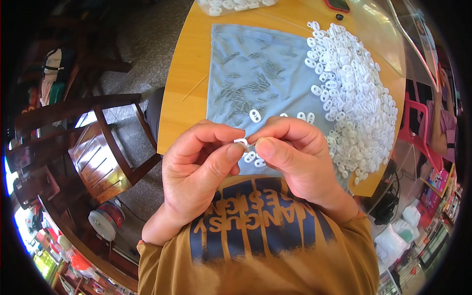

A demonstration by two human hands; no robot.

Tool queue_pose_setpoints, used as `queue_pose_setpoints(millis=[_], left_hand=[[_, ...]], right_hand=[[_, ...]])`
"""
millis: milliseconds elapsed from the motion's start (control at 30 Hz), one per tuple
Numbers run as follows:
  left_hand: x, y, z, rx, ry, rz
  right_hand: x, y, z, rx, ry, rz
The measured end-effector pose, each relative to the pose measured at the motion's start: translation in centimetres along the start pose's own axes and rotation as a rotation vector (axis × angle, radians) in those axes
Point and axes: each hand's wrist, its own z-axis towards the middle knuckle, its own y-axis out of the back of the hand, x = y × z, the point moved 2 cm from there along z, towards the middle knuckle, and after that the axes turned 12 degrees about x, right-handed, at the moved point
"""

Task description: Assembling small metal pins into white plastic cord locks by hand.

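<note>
My left hand (196, 164) pinches a small white plastic piece (240, 141) between thumb and forefinger. Fingertip to fingertip with it, my right hand (302, 152) is closed on a small metal spring (253, 143), partly covered by the thumb. The spring's end meets the white piece; whether it sits inside cannot be made out. Beneath both hands lies a blue-grey cloth (223, 39) strewn with many loose springs (255, 86). A two-holed white oval piece (254, 116) lies just beyond my fingers, and a few more are around them. A large heap of white pieces (351, 83) covers the right side.
The yellow wooden table (184, 64) bears a thin stick (195, 88) at left. At the far edge are a clear container of white pieces (236, 7), a red-cased phone (338, 5) and a small black object (339, 17). A wooden chair (101, 147) stands left, a pink chair (418, 132) right.
</note>
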Motion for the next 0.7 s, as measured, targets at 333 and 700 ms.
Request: queue_pose_setpoints(millis=[333, 700], left_hand=[[0.56, -0.02, 0.18, 0.005, -0.089, 0.131], [-0.12, -0.26, 0.01, -0.029, -0.217, 0.629]], right_hand=[[-0.63, 0.15, 0.07, -0.055, 0.165, -0.356], [-0.02, 0.38, 0.11, -0.026, 0.367, -0.833]])
